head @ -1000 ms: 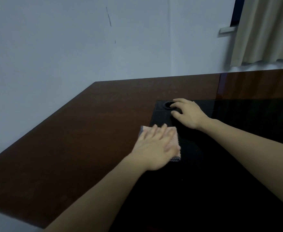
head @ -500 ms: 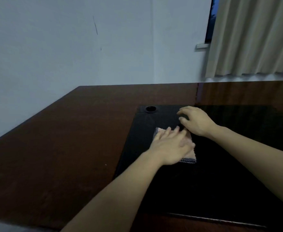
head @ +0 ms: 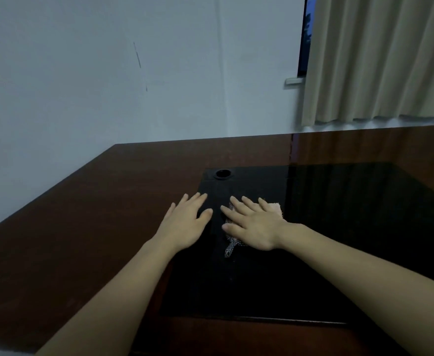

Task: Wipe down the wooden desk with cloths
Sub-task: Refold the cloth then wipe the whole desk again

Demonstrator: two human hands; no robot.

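Observation:
A pink cloth [head: 275, 208] with a grey mesh edge lies on the black inlay [head: 339, 227] of the dark wooden desk [head: 82, 240]. My right hand [head: 252, 222] lies flat on the cloth with straight fingers and covers most of it. Only the cloth's far right corner and its mesh edge below my palm show. My left hand [head: 185, 222] rests flat on the desk just left of the cloth, across the inlay's left edge, and holds nothing.
A round cable hole [head: 223, 173] sits in the inlay's far left corner. The white wall [head: 108, 86] runs along the desk's left and far edges. A beige curtain [head: 378, 60] hangs over the window at the back right.
My left hand has come off the cloth and moved left onto the desk. My right hand has moved onto the cloth and presses it now.

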